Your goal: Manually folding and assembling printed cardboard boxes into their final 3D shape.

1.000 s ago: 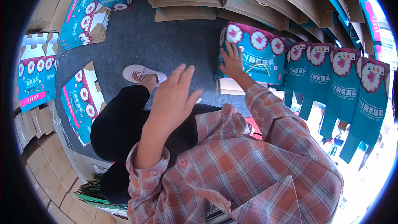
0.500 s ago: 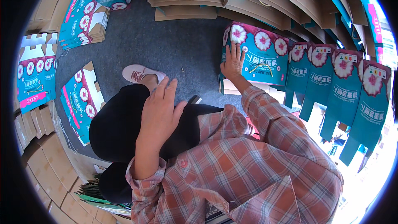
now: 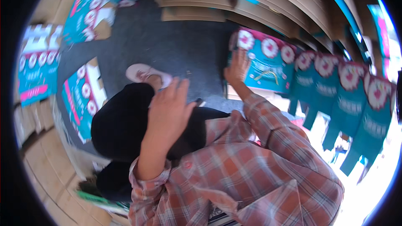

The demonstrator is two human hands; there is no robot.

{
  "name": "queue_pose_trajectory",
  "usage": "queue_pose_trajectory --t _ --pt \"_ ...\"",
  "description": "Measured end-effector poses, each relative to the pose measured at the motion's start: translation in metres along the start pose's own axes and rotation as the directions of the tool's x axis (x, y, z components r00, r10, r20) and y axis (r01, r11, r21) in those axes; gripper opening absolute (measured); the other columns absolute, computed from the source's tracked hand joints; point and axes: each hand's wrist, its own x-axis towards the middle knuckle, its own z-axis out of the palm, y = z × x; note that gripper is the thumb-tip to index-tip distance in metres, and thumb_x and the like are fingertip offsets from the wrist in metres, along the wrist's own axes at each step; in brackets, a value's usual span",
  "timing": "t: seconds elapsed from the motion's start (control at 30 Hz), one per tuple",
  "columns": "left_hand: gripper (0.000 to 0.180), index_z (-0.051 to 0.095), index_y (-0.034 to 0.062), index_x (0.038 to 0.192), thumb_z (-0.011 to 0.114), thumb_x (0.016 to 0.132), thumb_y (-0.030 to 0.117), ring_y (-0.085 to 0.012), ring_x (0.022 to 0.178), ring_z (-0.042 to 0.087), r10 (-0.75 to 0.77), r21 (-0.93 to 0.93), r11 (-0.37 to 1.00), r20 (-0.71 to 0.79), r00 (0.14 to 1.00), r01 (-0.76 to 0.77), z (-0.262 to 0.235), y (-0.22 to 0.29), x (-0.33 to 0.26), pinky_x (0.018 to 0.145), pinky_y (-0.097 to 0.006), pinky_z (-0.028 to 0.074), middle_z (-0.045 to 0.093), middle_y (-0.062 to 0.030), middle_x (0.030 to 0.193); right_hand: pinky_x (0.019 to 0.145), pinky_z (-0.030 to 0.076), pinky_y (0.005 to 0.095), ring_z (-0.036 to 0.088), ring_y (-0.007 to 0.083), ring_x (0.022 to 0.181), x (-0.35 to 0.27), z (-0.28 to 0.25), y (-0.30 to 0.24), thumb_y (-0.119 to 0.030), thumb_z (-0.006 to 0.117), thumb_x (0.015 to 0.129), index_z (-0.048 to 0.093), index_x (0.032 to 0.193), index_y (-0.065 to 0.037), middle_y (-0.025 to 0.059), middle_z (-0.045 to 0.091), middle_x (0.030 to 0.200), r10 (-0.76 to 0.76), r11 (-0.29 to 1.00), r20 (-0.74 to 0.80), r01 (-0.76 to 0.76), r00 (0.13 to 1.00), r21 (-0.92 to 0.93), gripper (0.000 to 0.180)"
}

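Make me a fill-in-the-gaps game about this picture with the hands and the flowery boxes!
1. The right hand lies flat on a teal ____ with flower prints.
2. The left hand is open and holds ____.
3. The person's shirt sleeve has a ____ pattern.
4. The pale shoe rests on the dark grey ____.

Missing words: box; nothing; plaid; floor

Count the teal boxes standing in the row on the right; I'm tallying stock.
4: the nearest box under the right hand, then the second, third and fourth going right. More may be hidden past the bright rim.
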Motion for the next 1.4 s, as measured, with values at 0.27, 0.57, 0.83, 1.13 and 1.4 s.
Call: queue_pose_trajectory --t 0.27,0.57,0.83,1.13,1.4 --pt "0.043 0.054 0.0013 0.121 0.065 0.08 0.009 -0.0327 0.111 0.056 0.018 -0.362 0.894 -0.561 0.828 -0.265 -0.065 -0.018 -0.053 0.091 -0.037 0.046 0.054 -0.0173 0.126 0.112 0.012 0.0531 0.018 0.0341 0.14 -0.006 0.012 0.026 -0.025 0.061 0.069 0.033 0.143 -0.005 0.014 0.02 0.152 -0.046 0.984 -0.037 0.039 0.998 -0.175 0.081" --pt "0.03 0.063 -0.0023 0.098 0.053 0.092 0.026 -0.0188 0.087 0.065 -0.932 -0.893 0.361 -0.341 0.121 0.269 0.014 -0.242 -0.147 0.073 -0.03 0.049 0.067 -0.0117 0.085 0.11 0.021 0.0509 0.025 0.0379 0.136 -0.005 -0.009 0.01 -0.019 0.06 0.076 0.034 0.141 -0.007 0.0167 0.026 0.149 -0.251 0.968 -0.028 0.251 0.968 -0.002 0.071" --pt "0.018 0.065 0.0013 0.083 0.058 0.083 0.017 -0.0136 0.05 0.05 -0.979 -0.828 -0.016 0.127 0.16 0.56 0.245 -0.344 -0.155 0.042 -0.028 0.038 0.055 -0.0029 0.065 0.104 0.033 0.0438 0.042 0.036 0.125 -0.022 0.015 -0.065 -0.008 0.055 0.082 0.043 0.133 -0.003 0.019 0.043 0.137 -0.688 0.725 0.118 0.67 0.716 0.161 0.053" --pt "0.049 0.054 0.0021 0.122 0.064 0.079 0.024 -0.034 0.116 0.052 -0.962 -0.579 -0.265 0.1 -0.255 0.771 0.193 -0.396 -0.162 0.092 -0.044 0.044 0.052 -0.0212 0.13 0.103 0.035 0.0425 0.045 0.0349 0.123 -0.004 0.05 -0.168 -0.007 0.055 0.083 0.045 0.131 -0.002 0.0187 0.046 0.134 -0.774 0.616 0.337 0.761 0.537 0.202 0.05" --pt "0.105 0.013 0.01 0.148 0.077 0.071 0.041 -0.0355 0.14 0.02 -0.994 0.008 0.011 -0.109 0.012 1.0 0.178 -0.458 -0.197 0.109 -0.054 0.025 0.017 -0.0169 0.153 0.102 0.036 0.0414 0.047 0.0339 0.12 -0.002 0.084 -0.238 -0.006 0.055 0.083 0.047 0.13 -0.002 0.0185 0.048 0.132 -0.798 0.571 0.417 0.77 0.436 0.286 0.047"
